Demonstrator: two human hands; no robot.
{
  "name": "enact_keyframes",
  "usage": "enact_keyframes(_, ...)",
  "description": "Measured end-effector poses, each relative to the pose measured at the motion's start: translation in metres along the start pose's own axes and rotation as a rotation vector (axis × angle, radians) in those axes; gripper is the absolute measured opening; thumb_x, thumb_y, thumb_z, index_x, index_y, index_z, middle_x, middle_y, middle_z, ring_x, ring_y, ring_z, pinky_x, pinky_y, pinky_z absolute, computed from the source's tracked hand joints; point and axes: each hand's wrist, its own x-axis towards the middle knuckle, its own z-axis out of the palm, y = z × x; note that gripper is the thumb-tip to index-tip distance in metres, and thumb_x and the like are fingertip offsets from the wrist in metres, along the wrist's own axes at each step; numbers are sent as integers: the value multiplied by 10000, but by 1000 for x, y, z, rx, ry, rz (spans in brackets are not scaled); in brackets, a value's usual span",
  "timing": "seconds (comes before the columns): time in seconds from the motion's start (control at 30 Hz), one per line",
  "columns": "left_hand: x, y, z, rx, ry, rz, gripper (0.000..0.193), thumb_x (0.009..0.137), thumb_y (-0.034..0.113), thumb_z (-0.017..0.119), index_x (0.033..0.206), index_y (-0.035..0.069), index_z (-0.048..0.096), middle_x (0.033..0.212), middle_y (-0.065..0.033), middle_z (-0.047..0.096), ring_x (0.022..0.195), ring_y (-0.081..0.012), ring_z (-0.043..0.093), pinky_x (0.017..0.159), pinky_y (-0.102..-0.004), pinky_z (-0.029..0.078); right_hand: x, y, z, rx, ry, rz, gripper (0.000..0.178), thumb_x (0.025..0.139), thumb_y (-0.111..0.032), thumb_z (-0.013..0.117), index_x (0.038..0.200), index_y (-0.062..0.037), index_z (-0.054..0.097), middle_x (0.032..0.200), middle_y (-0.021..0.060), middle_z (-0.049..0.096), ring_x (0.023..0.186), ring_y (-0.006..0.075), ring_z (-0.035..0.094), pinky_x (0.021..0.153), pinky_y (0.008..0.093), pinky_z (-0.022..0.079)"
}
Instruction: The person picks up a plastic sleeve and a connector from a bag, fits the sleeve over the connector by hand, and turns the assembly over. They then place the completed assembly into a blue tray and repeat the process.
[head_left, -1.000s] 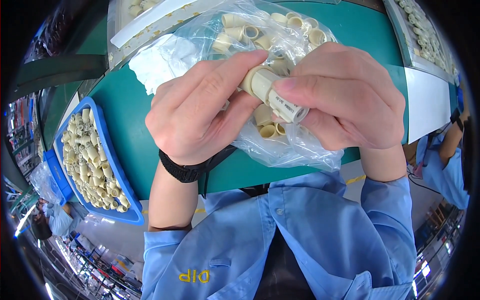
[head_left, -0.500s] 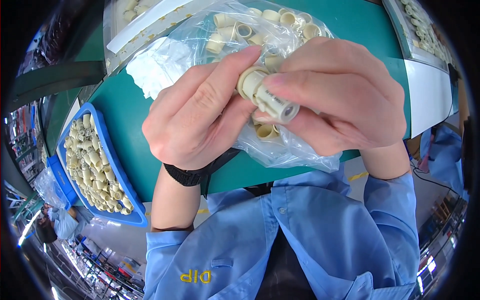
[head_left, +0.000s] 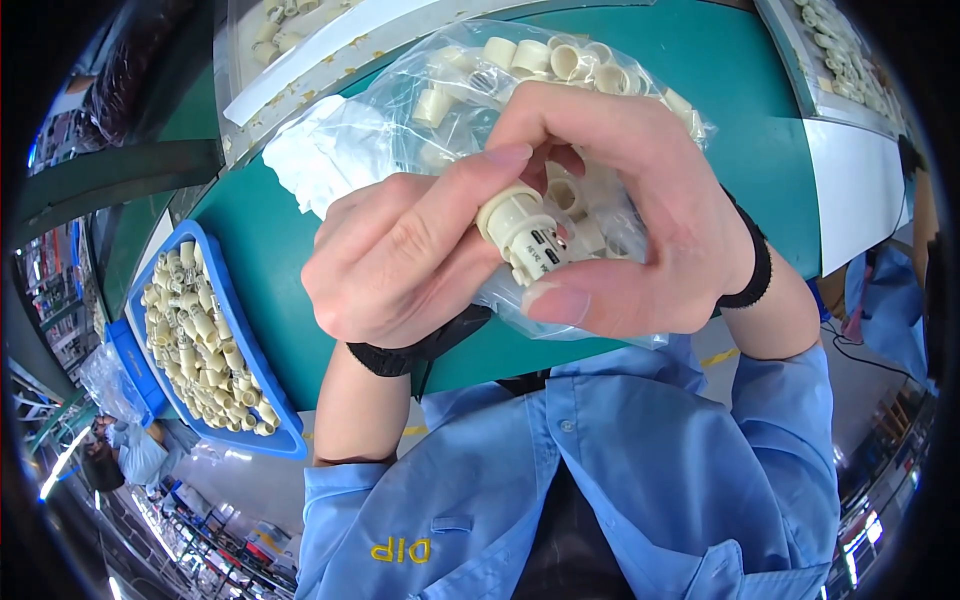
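Between its thumb and fingers, my left hand (head_left: 400, 250) grips a cream plastic connector (head_left: 522, 232). The part has a round collar at its upper end and a narrower printed body pointing down and right. My right hand (head_left: 640, 210) curves around it in a loose C, with its thumb near the lower end and its index finger beside my left fingertips. The right thumb and fingers stand apart; whether the thumb touches the connector is hard to tell. Beneath both hands lies a clear plastic bag (head_left: 405, 125) with several cream ring-shaped caps (head_left: 567, 62) in it.
A blue tray (head_left: 262, 372) heaped with cream connectors (head_left: 205, 350) stands at the left edge of the green table (head_left: 755, 150). White crumpled paper (head_left: 305, 160) lies beside the bag. Far left and far right, trays (head_left: 835, 105) hold more parts.
My right hand has let go of the connector's body and spread into a wide curve around it. The connector has turned, showing different print, while my left hand keeps its grip.
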Motion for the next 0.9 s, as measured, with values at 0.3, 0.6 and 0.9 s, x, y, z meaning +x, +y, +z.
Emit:
enact_keyframes(0.3, 2, 0, 7, -50, -12, -44, 418, 619, -55, 726, 1037, -44, 717, 647, -75, 631, 502, -150, 580, 472, -249, 459, 0, -2, -1, 29, -14, 100, 507, 622, -273, 874, 945, -14, 581, 760, 7, 568, 658, 86, 492, 570, 221, 388)
enact_keyframes(0.6, 5, 6, 5, -67, -20, -148, 419, 611, -86, 672, 1023, -32, 722, 637, -71, 623, 521, -143, 599, 499, -242, 474, -1, -3, 1, 111, -19, 203, 464, 636, -232, 872, 933, -13, 591, 756, 2, 563, 665, 74, 489, 571, 220, 386)
enact_keyframes(0.9, 4, 6, 8, -91, 16, -130, 400, 614, -85, 683, 1008, -27, 727, 637, -76, 625, 526, -154, 608, 508, -245, 487, 0, -7, -4, 243, -82, 282, 462, 687, -242, 832, 1002, 0, 596, 837, 10, 572, 736, 86, 500, 641, 220, 400)
